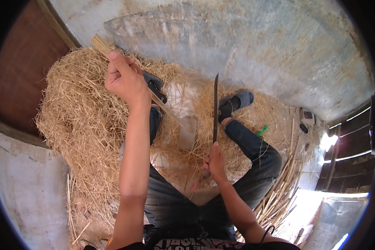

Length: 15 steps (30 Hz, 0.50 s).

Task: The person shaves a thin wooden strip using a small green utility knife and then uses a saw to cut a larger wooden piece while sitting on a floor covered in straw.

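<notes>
My left hand (123,79) is raised at the upper left, its fingers closed round a pale, flat strip of split bamboo (99,42). From the fist the strip slants down to the right, its lower end near a pale block (187,134) between my feet. In front of my lap, my right hand (215,163) grips the handle of a long dark machete (216,106). The blade points away from me, almost straight up in the view, apart from the bamboo strip. Part of the handle is hidden by my fingers.
Wood shavings or straw (85,112) form a big heap on the left and spread across the floor. A concrete wall (258,46) curves along the far side. Long thin sticks (281,183) lie right of my bent leg, and a small box-like device (307,117) sits at the right.
</notes>
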Available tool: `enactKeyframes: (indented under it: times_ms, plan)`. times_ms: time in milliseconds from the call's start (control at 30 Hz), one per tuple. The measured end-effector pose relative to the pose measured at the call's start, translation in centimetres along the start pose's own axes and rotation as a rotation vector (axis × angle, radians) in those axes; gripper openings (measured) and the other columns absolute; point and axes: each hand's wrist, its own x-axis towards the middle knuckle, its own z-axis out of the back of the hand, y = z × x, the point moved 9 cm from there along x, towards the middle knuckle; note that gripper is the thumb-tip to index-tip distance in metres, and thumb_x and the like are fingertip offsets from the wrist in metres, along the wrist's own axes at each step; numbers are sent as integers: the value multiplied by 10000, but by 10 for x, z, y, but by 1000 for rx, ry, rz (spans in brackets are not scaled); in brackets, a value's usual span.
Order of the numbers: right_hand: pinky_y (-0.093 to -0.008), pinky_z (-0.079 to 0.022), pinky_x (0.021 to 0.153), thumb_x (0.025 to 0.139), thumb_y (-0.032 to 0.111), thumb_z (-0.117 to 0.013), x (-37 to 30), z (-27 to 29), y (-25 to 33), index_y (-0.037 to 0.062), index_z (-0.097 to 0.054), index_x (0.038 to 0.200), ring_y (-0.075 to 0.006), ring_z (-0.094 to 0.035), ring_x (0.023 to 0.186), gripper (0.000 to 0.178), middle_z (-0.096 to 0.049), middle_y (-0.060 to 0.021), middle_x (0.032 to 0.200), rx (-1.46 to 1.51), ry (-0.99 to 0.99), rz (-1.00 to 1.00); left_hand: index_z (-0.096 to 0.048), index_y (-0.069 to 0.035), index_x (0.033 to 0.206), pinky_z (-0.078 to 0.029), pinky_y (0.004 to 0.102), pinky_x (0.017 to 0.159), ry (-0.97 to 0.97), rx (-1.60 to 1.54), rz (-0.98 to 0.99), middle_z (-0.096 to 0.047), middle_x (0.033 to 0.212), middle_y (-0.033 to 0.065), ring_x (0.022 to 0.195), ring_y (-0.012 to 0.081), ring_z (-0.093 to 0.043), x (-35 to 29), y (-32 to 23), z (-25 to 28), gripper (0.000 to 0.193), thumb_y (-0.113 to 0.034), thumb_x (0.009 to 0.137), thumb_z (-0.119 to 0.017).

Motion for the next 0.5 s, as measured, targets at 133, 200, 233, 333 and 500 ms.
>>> enactKeyframes:
  times_ms: [133,200,233,333,500]
  plan:
    - [-279,-364,412,1032,578,-488,-7,1,-6,107,-487,839,-101,-410,461,509,-424,4,604,-118,107,81,-592,-32,694,-324,246,482,8,78,-55,-526,583,-11,517,60,-440,-6,5,-9,486,-390,1021,-635]
    - [-282,-369,419,1032,576,-490,-9,11,-46,110,-482,844,-102,-411,464,503,-423,6,611,-147,83,-127,-606,-32,713,-341,248,512,12,115,-68,-545,606,-12,554,60,-457,-8,9,-16,459,-372,1019,-644]
    - [-283,-371,422,1031,581,-488,-11,18,-72,110,-480,848,-102,-411,464,506,-422,8,615,-136,40,-297,-611,-31,724,-350,249,527,21,124,-70,-550,615,-13,573,60,-466,-9,12,-18,446,-364,1019,-647]
    - [-284,-376,434,1028,596,-479,-12,24,-88,104,-478,860,-102,-410,465,521,-420,9,623,4,-27,-579,-616,-27,747,-375,253,555,16,151,-106,-560,637,-15,604,63,-485,-5,9,-16,429,-357,1018,-650]
    - [-280,-378,440,1033,597,-467,-8,-3,-12,101,-481,865,-105,-408,461,524,-420,6,623,-17,19,-102,-618,-26,765,-401,261,579,22,110,-69,-576,665,-10,630,66,-498,-2,12,-11,415,-355,1017,-652]
